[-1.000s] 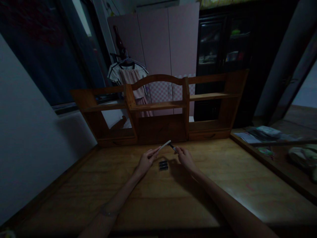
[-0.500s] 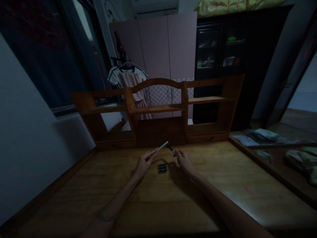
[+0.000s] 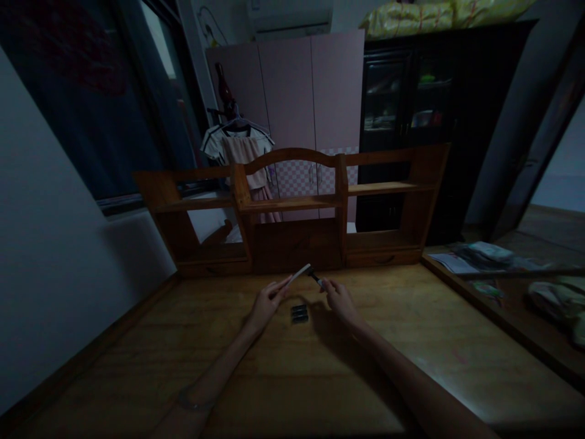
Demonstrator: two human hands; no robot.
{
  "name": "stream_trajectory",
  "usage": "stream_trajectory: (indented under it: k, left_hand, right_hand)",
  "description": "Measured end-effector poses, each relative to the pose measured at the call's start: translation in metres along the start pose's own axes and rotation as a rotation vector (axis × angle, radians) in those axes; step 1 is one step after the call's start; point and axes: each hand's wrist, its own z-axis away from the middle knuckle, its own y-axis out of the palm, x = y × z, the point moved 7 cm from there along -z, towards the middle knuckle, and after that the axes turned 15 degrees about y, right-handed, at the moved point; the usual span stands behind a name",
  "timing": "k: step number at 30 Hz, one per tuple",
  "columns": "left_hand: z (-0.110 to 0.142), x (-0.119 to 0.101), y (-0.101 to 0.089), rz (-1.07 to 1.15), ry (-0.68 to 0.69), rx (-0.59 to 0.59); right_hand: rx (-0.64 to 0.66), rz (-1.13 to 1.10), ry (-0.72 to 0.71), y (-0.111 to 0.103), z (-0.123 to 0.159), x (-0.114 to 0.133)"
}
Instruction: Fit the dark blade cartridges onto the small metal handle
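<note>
My left hand [image 3: 266,305] is closed around the near end of a thin, pale flat bar [image 3: 299,272], which slants up and to the right. Between the fingers of my right hand [image 3: 339,299] is a slim dark tool [image 3: 314,276] with a lighter part near my fingertips; its exact kind is too small and dim to tell. The tool's far tip meets or nearly meets the far end of the bar. Below and between my hands, three small dark cylinder-like pieces [image 3: 300,314] lie side by side on the wooden tabletop [image 3: 283,378].
A wooden shelf unit [image 3: 292,203] stands along the table's back edge. White wall [image 3: 59,256] borders the left side. To the right, past a raised wooden edge, papers and plastic packages [image 3: 484,253] lie beside a crumpled cloth item [image 3: 555,305].
The camera's view has tipped up slightly, so the background sits a little lower. Both hands keep nearly the same pose, with the bar and the dark tool still held tip to tip.
</note>
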Motion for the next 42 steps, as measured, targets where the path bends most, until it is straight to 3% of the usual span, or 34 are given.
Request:
stream_trajectory:
  k: [4,15,42]
  left_hand:
    - [0.001,-0.0007,0.0059,0.025,-0.012,0.061]
    - [0.0005,-0.0024,0.0055,0.005,-0.01,0.067]
    - [-0.0011,0.0041,-0.0007,0.009,-0.008,-0.014]
  right_hand:
    - [0.0,0.004,-0.011,-0.0005,-0.0001,0.0006]
    - [-0.002,-0.009,-0.024,-0.0007,-0.0013,0.0009]
    - [-0.034,0.018,-0.05,-0.0015,-0.0013,0.0032]
